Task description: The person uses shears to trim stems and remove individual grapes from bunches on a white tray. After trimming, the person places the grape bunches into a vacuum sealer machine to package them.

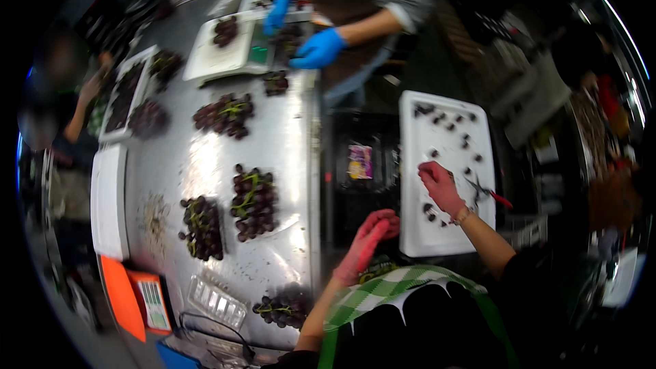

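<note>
My right hand (442, 188), in a pink glove, is over a white foam tray (410, 236) with its fingers curled; whether it holds anything cannot be made out. Loose dark grapes (451, 126) lie scattered in this tray. Beside the right wrist, a pair of snips (499, 200) with red handles rests across the tray's right rim. My left hand (366, 241), also pink-gloved, hovers left of the tray, thumb and fingers apart with nothing visible between them. Beyond it, a clear plastic container (341, 179) contains a colourful printed packet (360, 162).
Grape bunches (253, 202) lie on the metal table (205, 164) at left. A co-worker's blue-gloved hands (320, 50) are beside a white scale (205, 56) bearing grapes. A clear plastic tray (218, 301), a cable (220, 324) and an orange folder (123, 297) are at the near left.
</note>
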Available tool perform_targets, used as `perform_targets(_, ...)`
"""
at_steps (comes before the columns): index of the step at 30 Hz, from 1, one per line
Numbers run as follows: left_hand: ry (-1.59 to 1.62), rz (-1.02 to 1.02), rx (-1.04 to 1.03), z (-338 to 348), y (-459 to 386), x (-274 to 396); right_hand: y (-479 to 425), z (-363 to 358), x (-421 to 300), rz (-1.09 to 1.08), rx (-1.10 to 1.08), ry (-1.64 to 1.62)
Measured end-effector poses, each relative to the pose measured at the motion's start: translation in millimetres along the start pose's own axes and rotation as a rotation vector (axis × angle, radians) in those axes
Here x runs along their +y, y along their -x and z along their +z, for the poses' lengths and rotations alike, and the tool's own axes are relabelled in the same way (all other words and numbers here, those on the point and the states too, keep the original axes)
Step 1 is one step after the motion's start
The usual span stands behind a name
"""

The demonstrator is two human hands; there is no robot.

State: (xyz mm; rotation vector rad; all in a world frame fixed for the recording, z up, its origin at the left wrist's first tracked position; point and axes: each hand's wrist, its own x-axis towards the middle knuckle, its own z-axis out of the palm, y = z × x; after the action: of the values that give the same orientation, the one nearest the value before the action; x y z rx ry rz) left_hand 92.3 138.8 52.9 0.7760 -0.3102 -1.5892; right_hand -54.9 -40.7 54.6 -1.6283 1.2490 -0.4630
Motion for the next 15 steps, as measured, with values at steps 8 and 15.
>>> perform_targets(8,-0.147,-0.100,0.049,44.2,-4.8,-35.4,34.2,-61.7,66.4,0.037,0.161,-0.170)
perform_targets(15,0.004,0.000,0.114,67.8,2.1,-61.9,31.1,-60.0,92.1,-0.052,0.026,-0.337)
